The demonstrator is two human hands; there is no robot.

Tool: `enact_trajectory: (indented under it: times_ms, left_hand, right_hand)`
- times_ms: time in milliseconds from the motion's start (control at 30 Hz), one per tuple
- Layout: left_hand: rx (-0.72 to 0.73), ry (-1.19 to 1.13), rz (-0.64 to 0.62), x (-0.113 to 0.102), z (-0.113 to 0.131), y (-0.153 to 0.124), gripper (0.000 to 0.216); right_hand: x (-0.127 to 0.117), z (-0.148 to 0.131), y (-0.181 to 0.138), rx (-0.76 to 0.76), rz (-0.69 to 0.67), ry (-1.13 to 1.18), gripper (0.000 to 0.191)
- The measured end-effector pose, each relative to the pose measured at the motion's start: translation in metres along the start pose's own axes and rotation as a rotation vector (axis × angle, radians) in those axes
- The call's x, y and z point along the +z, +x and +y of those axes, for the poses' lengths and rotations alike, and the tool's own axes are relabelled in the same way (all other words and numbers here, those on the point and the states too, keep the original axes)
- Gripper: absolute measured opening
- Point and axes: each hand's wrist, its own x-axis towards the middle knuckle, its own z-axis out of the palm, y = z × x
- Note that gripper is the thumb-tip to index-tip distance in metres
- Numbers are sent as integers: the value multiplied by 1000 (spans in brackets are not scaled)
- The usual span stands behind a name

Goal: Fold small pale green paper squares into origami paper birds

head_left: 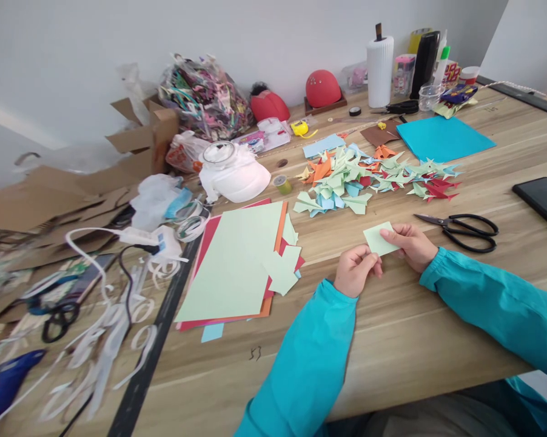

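Note:
A small pale green square of paper [377, 241] is held up just above the table between both hands. My left hand [354, 271] pinches its lower left edge. On its right side, my right hand [410, 244] grips it with the thumb on top. Beyond the hands lies a heap of folded paper cranes [341, 173] in green, blue, orange and red. To the left is a stack of coloured sheets [237, 261], a pale green one uppermost, with small cut green pieces [285, 270] at its right edge. Black-handled scissors [471, 232] rest beside my right hand.
A black phone [541, 200] lies at the right. Blue sheets [444, 138] lie farther back, near a white bottle [379, 71]. A small spool [282, 184] and a white wrapped bundle [234, 176] stand behind the stack. Cords, a power strip [157, 243] and cardboard crowd the left.

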Motion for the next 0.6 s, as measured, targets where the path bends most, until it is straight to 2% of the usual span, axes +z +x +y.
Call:
enact_trajectory:
  times_ms: [267,433,600]
  left_hand:
    - [-1,-41,-33,-2,-1,0,15]
    - [23,-101,5,-3,-4,0,11]
    - [14,-121,14,-4,-6,1,13]
  right_hand:
    - [1,-2,1,20,21,102,38]
    - [-2,-5,4,25,54,204,32]
    - [-2,-3,4,15,36,155,33]
